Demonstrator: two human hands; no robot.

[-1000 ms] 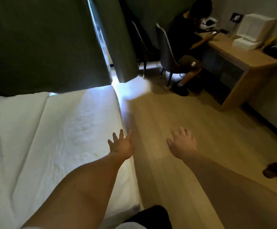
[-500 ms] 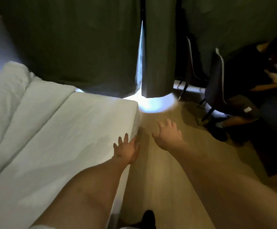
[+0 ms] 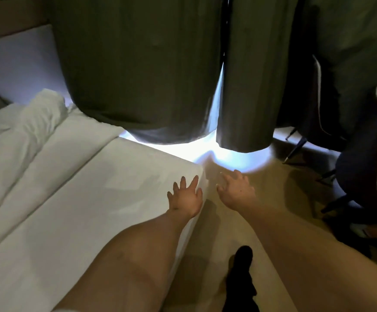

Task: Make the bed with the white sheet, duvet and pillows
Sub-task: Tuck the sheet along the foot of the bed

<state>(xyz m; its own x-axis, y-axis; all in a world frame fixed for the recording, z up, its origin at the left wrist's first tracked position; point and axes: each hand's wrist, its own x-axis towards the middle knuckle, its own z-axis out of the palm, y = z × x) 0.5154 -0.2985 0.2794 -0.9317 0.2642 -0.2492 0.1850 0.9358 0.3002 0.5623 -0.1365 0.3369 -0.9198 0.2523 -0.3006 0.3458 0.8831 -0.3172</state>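
1. While both bare arms reach forward, the left hand (image 3: 186,198) has its fingers spread wide and holds nothing; it lies over the near corner edge of the mattress, and whether the palm touches the fabric cannot be told.
2. Right hand (image 3: 235,191): fingers splayed wide, empty, over the pale wooden floor (image 3: 216,233) just right of the left hand, apart from the bed.
3. Smooth white fitted sheet (image 3: 81,210): stretched flat over the mattress, under and to the left of the left hand, its corner just ahead of the left fingertips.
4. Crumpled white duvet (image 3: 14,140): bunched in folds well to the left of both hands, along the far side of the bed.
5. Dark green fabric curtains (image 3: 138,75): hanging ahead of both hands, parted by a narrow gap that lets bright daylight onto the floor beyond the right hand.
6. Dark chair with pale piping (image 3: 363,176): well to the right of the right hand.
7. Dark foot (image 3: 241,260): on the floor between the forearms.
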